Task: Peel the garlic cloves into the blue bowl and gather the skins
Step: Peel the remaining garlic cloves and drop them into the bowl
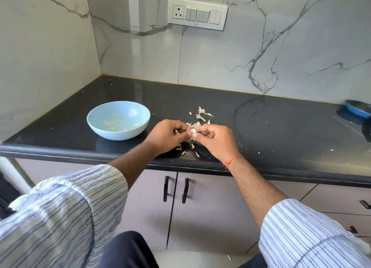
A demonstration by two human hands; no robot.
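Head view, near to far: left hand [166,134] and right hand [215,139] meet over desk [261,127] front edge, fingers curled, pinching garlic clove [194,131] between them, skin partly on. Loose skins [200,119] scattered just past hands, ungathered. Blue bowl [118,120] at 10 o'clock holds few peeled cloves. Judged midway.

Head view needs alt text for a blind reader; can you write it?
Both hands, left hand and right hand, pinch a garlic clove over a black counter strewn with skins. A blue bowl holding peeled cloves sits to their left.
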